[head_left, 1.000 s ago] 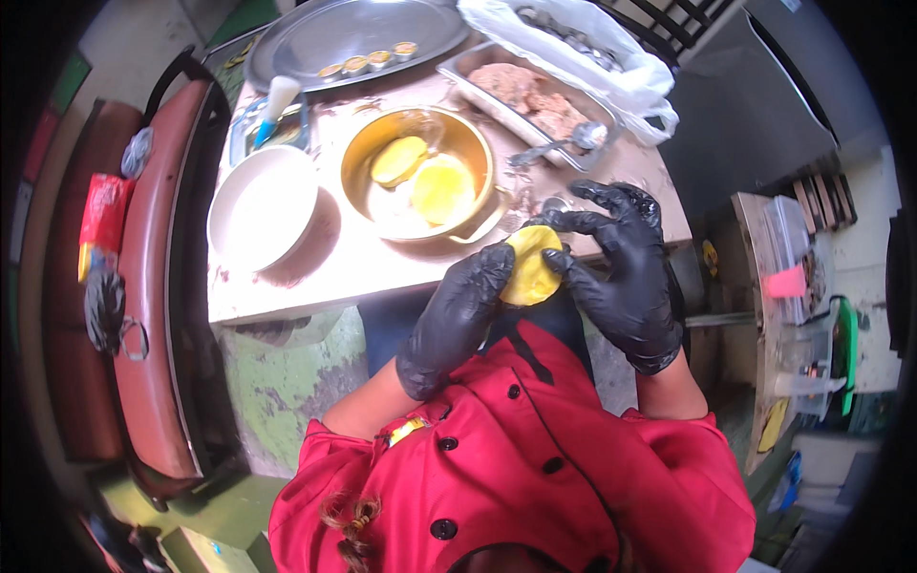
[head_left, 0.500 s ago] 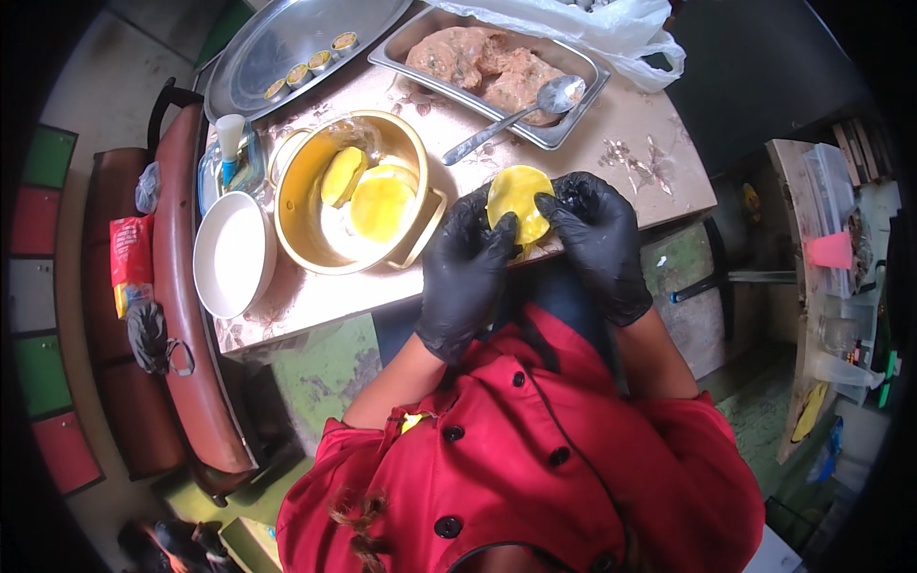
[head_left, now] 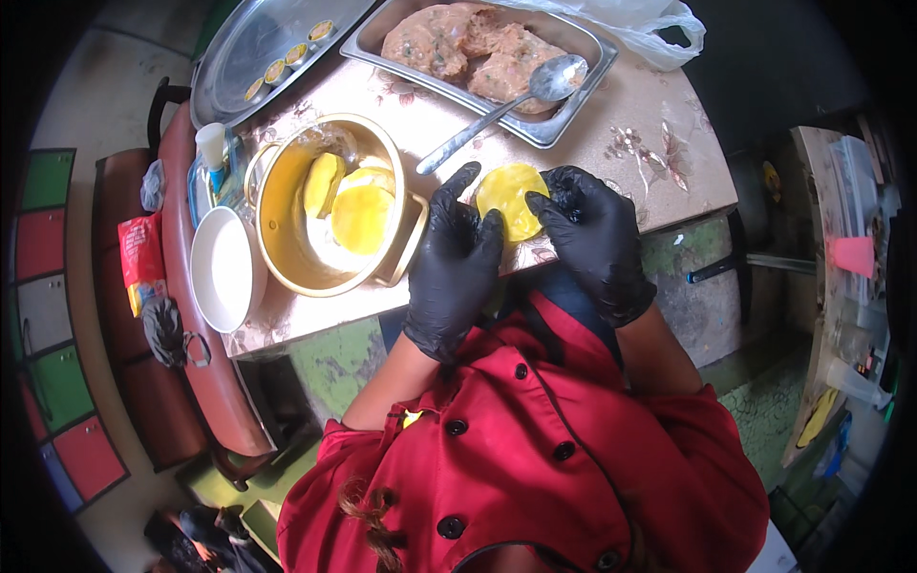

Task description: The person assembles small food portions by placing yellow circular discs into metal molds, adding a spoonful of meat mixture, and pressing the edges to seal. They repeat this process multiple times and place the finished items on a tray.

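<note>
Both my hands wear black gloves and hold one round yellow dough disc between them, just above the near edge of the table. My left hand pinches its left side. My right hand grips its right side. To the left stands a gold pot with more yellow discs inside. Behind the disc lies a metal tray of minced filling with a spoon resting on it.
A white bowl sits left of the pot. A round metal platter with several small filled pieces is at the back left. A plastic bag lies behind the tray. A red bench runs along the table's left side.
The view has shifted, so the table now sits higher in the picture. My hands still hold the yellow disc, with the fingers moved to its edges and the disc flatter and more exposed.
</note>
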`<state>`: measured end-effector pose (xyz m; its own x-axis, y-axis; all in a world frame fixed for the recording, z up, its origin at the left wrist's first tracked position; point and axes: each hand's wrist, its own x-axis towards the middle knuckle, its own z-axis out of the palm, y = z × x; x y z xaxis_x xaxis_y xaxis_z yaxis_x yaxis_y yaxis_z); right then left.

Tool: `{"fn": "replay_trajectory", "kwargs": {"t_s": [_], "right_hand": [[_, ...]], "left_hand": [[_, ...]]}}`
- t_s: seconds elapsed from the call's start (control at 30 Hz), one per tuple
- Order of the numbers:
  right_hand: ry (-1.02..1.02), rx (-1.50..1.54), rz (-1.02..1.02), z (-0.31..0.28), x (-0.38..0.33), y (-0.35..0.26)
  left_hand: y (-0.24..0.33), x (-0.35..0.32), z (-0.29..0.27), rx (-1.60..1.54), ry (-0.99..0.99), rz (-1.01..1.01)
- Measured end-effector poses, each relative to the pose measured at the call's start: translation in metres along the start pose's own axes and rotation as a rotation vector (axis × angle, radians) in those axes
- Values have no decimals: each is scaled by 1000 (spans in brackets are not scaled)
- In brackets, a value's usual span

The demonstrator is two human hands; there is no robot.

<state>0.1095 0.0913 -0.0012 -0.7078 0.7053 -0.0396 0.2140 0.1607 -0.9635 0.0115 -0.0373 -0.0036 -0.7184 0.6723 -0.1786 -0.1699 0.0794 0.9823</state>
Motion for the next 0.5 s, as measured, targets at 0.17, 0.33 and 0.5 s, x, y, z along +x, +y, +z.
{"fn": "replay_trajectory", "kwargs": {"t_s": [0.17, 0.33, 0.5], "right_hand": [[-23, -120, -28, -3, 2, -8], [-13, -102, -105, -11, 1, -7], [-48, -43, -88, -13, 2, 3]], "left_hand": [[-1, -2, -3, 60, 1, 41], [10, -25, -22, 356, -28, -6], [48, -63, -42, 608, -252, 140]]}}
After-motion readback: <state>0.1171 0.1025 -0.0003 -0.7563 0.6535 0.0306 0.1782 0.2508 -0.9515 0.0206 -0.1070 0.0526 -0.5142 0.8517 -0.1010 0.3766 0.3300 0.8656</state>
